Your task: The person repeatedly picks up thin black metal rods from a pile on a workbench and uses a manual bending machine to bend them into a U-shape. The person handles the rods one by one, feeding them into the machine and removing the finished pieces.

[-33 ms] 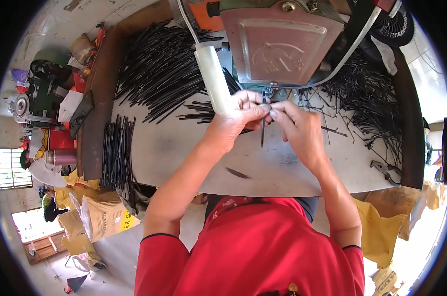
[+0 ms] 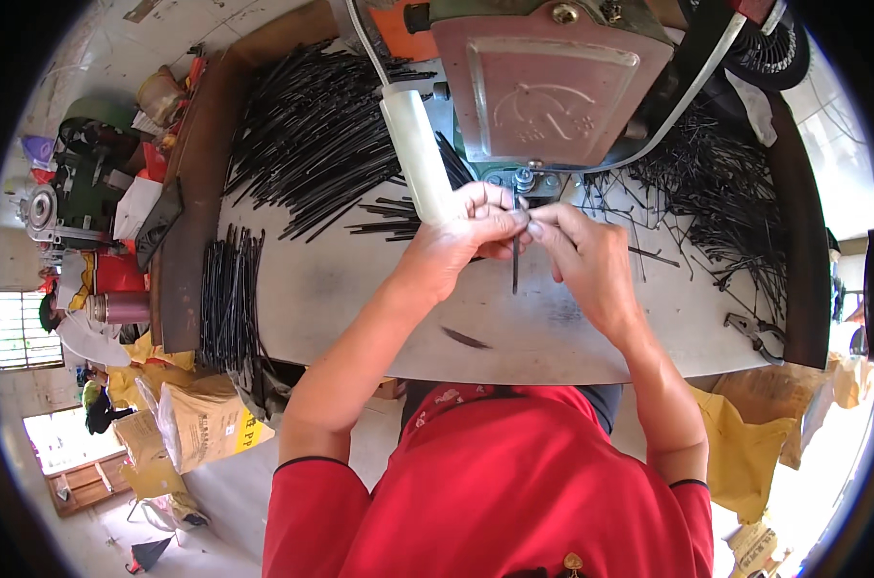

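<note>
A thin black rod [image 2: 515, 275] stands out toward me from the fingertips of my left hand [image 2: 468, 229], whose thumb and fingers pinch it. Against those fingertips, the thumb and forefinger of my right hand [image 2: 583, 252] are closed; whatever is between them is hidden. Both hands are just in front of the working head [image 2: 523, 179] of a bench machine with a reddish cover [image 2: 553, 96]. To the left lies a big heap of straight black rods [image 2: 312, 144], with a few more rods [image 2: 389, 220] by my left wrist. Jointed, thinner black rods [image 2: 716, 193] are tangled in a pile at the right.
A white lamp tube [image 2: 418, 154] hangs close above my left hand. Upright bundled rods [image 2: 231, 299] stand at the table's left edge. Pliers [image 2: 757, 337] lie near the right edge, and a dark sliver [image 2: 466, 337] near the front. Raised brown boards [image 2: 191, 193] border the metal tabletop [image 2: 360, 318].
The black rod and my fingertips have shifted slightly toward me, so more of the machine's working head shows beyond them. My grip looks the same.
</note>
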A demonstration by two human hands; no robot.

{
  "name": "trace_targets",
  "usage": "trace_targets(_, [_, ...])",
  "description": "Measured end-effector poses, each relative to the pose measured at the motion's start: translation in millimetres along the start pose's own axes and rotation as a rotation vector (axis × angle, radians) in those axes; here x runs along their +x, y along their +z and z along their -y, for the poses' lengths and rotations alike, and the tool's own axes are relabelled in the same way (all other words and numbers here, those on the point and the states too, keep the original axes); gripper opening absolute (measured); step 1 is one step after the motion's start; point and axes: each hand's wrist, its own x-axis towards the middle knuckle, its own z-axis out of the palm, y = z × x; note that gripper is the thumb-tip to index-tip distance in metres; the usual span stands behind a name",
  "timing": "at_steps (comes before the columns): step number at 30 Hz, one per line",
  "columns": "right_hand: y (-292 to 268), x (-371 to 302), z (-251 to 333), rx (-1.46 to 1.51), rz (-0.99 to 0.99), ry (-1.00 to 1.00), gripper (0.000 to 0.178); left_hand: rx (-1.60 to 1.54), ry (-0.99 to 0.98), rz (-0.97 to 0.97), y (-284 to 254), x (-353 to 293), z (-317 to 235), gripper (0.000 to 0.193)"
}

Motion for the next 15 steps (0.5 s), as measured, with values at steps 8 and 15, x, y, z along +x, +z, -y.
trace_targets(8, [27.1, -42.9, -10.9, 1.547, -0.286, 0.527, 0.019, -0.135, 0.173, -0.123, 23.4, -28.3, 35.1, 0.016])
trace_targets(15, [-15.6, -54.9, 17.4, 0.182, -0.048, 0.076, 0.033, 1.44, 0.752, -0.75, -83.8, -13.2, 1.0, 0.012])
